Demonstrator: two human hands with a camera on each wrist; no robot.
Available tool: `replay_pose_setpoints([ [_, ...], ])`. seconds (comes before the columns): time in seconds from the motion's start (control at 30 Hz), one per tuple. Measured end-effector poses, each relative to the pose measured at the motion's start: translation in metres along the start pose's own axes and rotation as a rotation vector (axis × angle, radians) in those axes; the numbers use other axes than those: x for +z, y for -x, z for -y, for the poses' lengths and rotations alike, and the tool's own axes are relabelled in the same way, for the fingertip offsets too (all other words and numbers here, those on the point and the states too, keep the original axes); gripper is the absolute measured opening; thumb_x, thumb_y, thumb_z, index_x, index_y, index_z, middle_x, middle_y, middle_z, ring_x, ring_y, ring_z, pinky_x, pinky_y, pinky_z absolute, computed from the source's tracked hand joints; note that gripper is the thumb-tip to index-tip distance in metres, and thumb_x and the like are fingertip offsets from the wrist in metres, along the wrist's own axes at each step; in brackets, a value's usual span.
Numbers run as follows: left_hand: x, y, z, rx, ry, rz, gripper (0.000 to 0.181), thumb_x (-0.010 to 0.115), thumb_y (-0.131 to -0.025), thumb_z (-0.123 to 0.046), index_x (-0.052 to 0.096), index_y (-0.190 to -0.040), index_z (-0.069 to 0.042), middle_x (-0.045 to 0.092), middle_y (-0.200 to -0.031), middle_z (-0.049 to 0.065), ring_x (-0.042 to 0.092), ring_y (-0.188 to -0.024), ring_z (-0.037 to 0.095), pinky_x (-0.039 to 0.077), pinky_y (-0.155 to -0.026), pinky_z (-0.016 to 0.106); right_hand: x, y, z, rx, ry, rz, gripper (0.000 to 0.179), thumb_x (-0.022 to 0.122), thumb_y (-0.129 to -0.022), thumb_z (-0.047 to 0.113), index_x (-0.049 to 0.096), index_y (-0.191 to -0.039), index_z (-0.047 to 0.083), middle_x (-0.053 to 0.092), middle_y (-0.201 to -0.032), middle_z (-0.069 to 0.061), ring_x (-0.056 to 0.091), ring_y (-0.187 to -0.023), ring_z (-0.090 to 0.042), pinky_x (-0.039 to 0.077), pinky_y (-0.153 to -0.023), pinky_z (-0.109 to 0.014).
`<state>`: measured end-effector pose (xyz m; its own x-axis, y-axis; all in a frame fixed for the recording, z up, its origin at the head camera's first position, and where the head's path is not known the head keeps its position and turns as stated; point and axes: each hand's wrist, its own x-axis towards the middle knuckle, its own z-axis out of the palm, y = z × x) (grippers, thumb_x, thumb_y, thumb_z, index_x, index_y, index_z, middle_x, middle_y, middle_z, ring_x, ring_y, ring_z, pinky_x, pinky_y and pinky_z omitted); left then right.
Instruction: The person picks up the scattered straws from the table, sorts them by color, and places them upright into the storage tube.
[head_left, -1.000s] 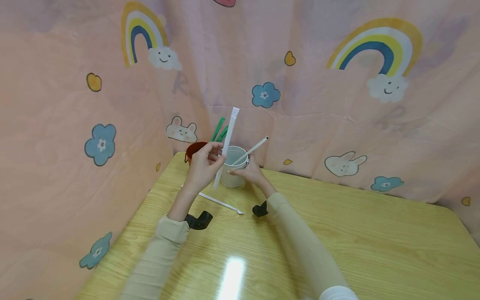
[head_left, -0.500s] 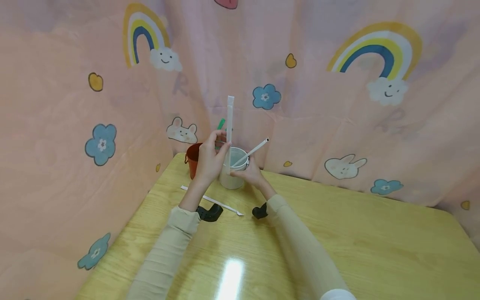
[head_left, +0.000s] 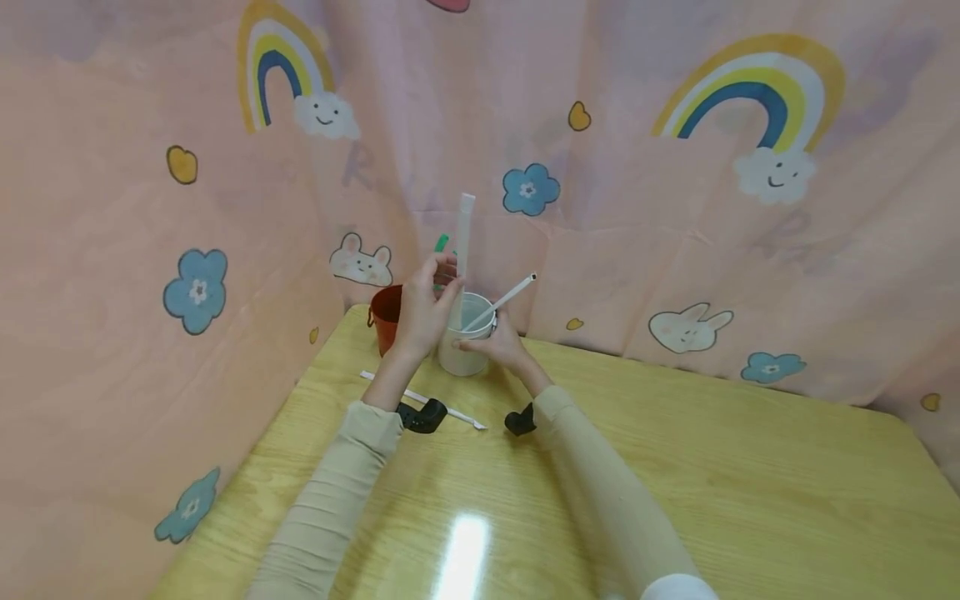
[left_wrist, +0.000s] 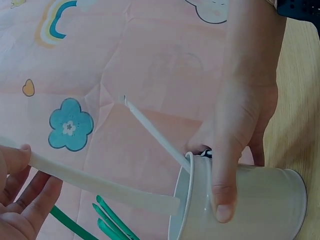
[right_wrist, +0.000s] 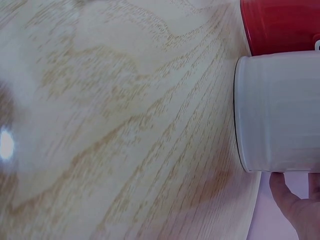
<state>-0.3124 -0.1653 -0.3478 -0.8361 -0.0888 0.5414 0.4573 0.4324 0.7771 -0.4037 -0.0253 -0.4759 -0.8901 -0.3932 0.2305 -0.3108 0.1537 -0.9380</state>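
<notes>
My left hand (head_left: 425,312) pinches a white paper-wrapped straw (left_wrist: 107,185) between thumb and fingers. The straw stands nearly upright in the head view, its lower end at the mouth of a white metal bucket (head_left: 463,358). My right hand (head_left: 506,346) grips that bucket by its side, thumb over the near wall below the rim, as the left wrist view shows. Another white wrapped straw (head_left: 513,291) leans inside the bucket and sticks out to the right. In the right wrist view, fingers (right_wrist: 285,195) touch the bucket's wall (right_wrist: 282,112).
A red bucket (head_left: 385,315) stands left of the white one, partly behind my left hand. Green straws (left_wrist: 112,222) stick up behind that hand. One more white wrapped straw (head_left: 420,398) lies on the wooden table (head_left: 720,467). A patterned pink cloth (head_left: 615,250) hangs behind the table.
My left hand has moved right and brought the pinched straw from beside the white bucket to over its mouth, turning it more upright. My right hand has kept its hold on the bucket.
</notes>
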Motion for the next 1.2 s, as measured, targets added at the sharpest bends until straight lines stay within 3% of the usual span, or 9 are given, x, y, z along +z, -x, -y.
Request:
replay_pose_setpoints([
  [0.47, 0.013, -0.006, 0.011, 0.159, -0.102, 0.096, 0.022, 0.063, -0.091, -0.003, 0.061, -0.113, 0.0, 0.065, -0.103, 0.016, 0.066, -0.095, 0.026, 0.057, -0.084, 0.035, -0.003, 0.012, 0.034, -0.024, -0.034, 0.077, 0.092, 0.08, -0.071, 0.0, 0.024, -0.144, -0.001, 0.042, -0.141, -0.023, 0.044, -0.128, -0.036, 0.037, -0.109, -0.046],
  [0.63, 0.019, -0.004, 0.015, 0.149, -0.116, 0.143, 0.02, 0.063, -0.091, -0.003, 0.061, -0.11, -0.001, 0.065, -0.102, 0.015, 0.065, -0.094, 0.025, 0.057, -0.085, 0.035, -0.004, 0.011, 0.033, -0.058, -0.064, 0.079, 0.095, 0.078, -0.071, -0.006, 0.02, -0.146, 0.0, 0.037, -0.144, -0.023, 0.04, -0.129, -0.035, 0.035, -0.109, -0.046],
  [0.9, 0.026, -0.001, 0.023, 0.107, -0.137, 0.184, 0.018, 0.063, -0.092, -0.005, 0.061, -0.109, -0.003, 0.065, -0.101, 0.013, 0.064, -0.093, 0.024, 0.057, -0.084, 0.035, -0.004, 0.006, 0.025, -0.132, -0.11, 0.086, 0.087, 0.075, -0.071, -0.011, 0.027, -0.143, 0.0, 0.042, -0.141, -0.022, 0.046, -0.127, -0.031, 0.041, -0.105, -0.035],
  [1.07, 0.029, -0.003, 0.028, 0.078, -0.167, 0.202, 0.016, 0.064, -0.091, -0.006, 0.063, -0.107, -0.005, 0.066, -0.096, 0.012, 0.064, -0.09, 0.023, 0.057, -0.082, 0.035, -0.003, 0.002, 0.019, -0.202, -0.157, 0.113, 0.085, 0.074, -0.07, -0.014, 0.031, -0.143, -0.002, 0.042, -0.143, -0.023, 0.046, -0.13, -0.036, 0.04, -0.109, -0.038],
  [1.2, 0.034, -0.004, 0.031, 0.074, -0.191, 0.213, 0.017, 0.064, -0.091, -0.007, 0.063, -0.108, -0.006, 0.067, -0.096, 0.011, 0.064, -0.089, 0.022, 0.057, -0.082, 0.034, -0.004, 0.004, 0.017, -0.165, -0.161, 0.103, 0.088, 0.072, -0.072, -0.013, 0.026, -0.145, 0.001, 0.04, -0.146, -0.021, 0.044, -0.132, -0.034, 0.04, -0.109, -0.036],
])
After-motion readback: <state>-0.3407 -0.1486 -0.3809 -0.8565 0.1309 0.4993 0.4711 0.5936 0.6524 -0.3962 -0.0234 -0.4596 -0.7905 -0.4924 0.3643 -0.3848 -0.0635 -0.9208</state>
